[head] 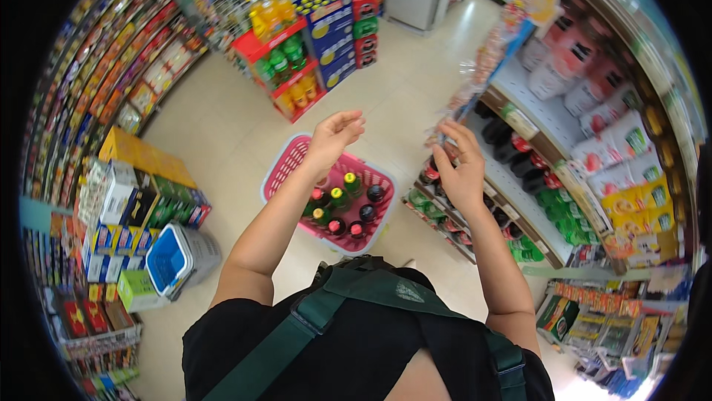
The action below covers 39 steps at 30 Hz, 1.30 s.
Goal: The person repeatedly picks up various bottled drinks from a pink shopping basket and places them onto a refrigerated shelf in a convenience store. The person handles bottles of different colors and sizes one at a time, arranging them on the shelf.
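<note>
A pink plastic shopping basket point(384, 176) with a pale rim stands on the floor in front of me, with several capped bottles point(351, 183) upright inside. My left hand point(336, 137) is raised above the basket's far side, fingers loosely curled and nothing held. To the right, my right hand point(461, 167) hovers beside the drinks shelf, thumb and fingers apart. Its fingertips overlap hanging clear packets point(442, 129) at the shelf's end; whether they touch cannot be told. Dark bottles with red caps point(523, 159) lie on the shelf just right of that hand.
Ahead stands a red bottle rack point(272, 42) beside stacked blue drink cartons point(332, 39). At left are stacked blue and grey baskets point(192, 256) next to piled boxes point(125, 240). Snack shelves point(111, 56) curve along the far left; a stocked shelf unit point(548, 134) lines the right.
</note>
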Each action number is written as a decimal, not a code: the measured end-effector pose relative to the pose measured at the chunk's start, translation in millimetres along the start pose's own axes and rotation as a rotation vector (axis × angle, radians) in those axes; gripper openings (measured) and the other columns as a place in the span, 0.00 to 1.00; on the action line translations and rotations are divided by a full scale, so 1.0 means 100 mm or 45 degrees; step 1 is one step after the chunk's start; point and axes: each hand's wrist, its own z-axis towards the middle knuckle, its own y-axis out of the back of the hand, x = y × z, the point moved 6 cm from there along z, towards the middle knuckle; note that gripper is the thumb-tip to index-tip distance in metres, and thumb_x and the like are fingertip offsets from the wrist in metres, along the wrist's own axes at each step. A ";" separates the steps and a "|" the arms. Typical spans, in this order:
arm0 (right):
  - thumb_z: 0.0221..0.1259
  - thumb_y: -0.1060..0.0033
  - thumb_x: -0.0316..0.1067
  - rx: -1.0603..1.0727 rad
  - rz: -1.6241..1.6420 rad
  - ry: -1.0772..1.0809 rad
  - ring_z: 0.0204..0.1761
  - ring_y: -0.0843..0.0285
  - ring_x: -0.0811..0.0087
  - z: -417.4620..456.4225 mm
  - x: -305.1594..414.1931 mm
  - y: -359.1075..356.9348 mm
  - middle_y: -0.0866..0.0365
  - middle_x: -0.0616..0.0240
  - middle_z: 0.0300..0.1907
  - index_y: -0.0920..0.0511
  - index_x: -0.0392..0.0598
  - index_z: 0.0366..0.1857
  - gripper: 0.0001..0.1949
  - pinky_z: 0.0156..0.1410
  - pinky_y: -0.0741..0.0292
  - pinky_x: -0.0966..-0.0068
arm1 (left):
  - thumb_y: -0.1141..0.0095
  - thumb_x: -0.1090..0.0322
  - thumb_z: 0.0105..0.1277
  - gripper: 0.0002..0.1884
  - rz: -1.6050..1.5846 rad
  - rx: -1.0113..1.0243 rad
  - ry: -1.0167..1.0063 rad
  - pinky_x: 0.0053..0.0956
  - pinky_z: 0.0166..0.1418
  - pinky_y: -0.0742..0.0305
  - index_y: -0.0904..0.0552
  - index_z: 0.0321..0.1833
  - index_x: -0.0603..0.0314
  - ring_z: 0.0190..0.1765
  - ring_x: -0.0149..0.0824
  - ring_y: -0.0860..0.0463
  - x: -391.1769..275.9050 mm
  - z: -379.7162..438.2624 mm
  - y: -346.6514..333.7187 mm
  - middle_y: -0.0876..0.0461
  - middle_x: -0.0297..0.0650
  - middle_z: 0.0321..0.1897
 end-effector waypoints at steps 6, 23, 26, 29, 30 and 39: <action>0.58 0.37 0.26 0.306 0.006 -0.047 0.58 0.23 0.60 -0.08 -0.27 -1.11 0.25 0.54 0.59 0.21 0.44 0.52 0.17 0.57 0.23 0.69 | 0.44 0.64 0.73 0.18 -0.121 -0.291 0.141 0.22 0.55 0.23 0.24 0.61 0.66 0.50 0.29 0.18 0.66 -0.46 1.07 0.17 0.39 0.50; 0.55 0.37 0.26 0.912 -0.211 -0.211 0.57 0.25 0.50 -0.79 -1.71 -3.18 0.23 0.49 0.53 0.22 0.39 0.50 0.17 0.62 0.27 0.63 | 0.46 0.67 0.73 0.17 -0.064 -0.451 0.535 0.23 0.58 0.26 0.23 0.60 0.70 0.53 0.29 0.19 2.39 -0.69 1.96 0.17 0.40 0.50; 0.55 0.37 0.26 0.928 -0.281 -0.215 0.58 0.26 0.49 -0.84 -2.00 -3.37 0.24 0.49 0.55 0.23 0.40 0.53 0.19 0.62 0.27 0.63 | 0.47 0.67 0.73 0.17 0.039 -0.402 0.598 0.22 0.59 0.27 0.22 0.60 0.69 0.53 0.30 0.19 2.50 -0.61 2.00 0.17 0.39 0.49; 0.55 0.38 0.26 0.961 -0.342 -0.263 0.60 0.27 0.49 -0.86 -2.22 -3.56 0.25 0.49 0.58 0.25 0.43 0.56 0.21 0.63 0.27 0.62 | 0.46 0.65 0.73 0.18 -0.042 -0.358 0.622 0.22 0.57 0.27 0.23 0.62 0.67 0.53 0.28 0.21 2.64 -0.54 1.97 0.18 0.38 0.51; 0.55 0.38 0.26 0.974 -0.368 -0.279 0.60 0.27 0.49 -0.87 -2.28 -3.62 0.26 0.49 0.59 0.25 0.44 0.57 0.22 0.63 0.27 0.61 | 0.47 0.67 0.73 0.19 -0.136 -0.343 0.655 0.22 0.59 0.28 0.25 0.64 0.67 0.55 0.29 0.22 2.64 -0.52 1.94 0.19 0.37 0.54; 0.55 0.36 0.27 0.966 -0.452 -0.307 0.54 0.22 0.48 -0.91 -2.53 -3.87 0.20 0.51 0.54 0.23 0.46 0.55 0.20 0.57 0.24 0.60 | 0.53 0.69 0.74 0.23 -0.211 -0.257 0.744 0.21 0.61 0.31 0.31 0.70 0.66 0.60 0.27 0.26 3.02 -0.33 1.83 0.24 0.36 0.59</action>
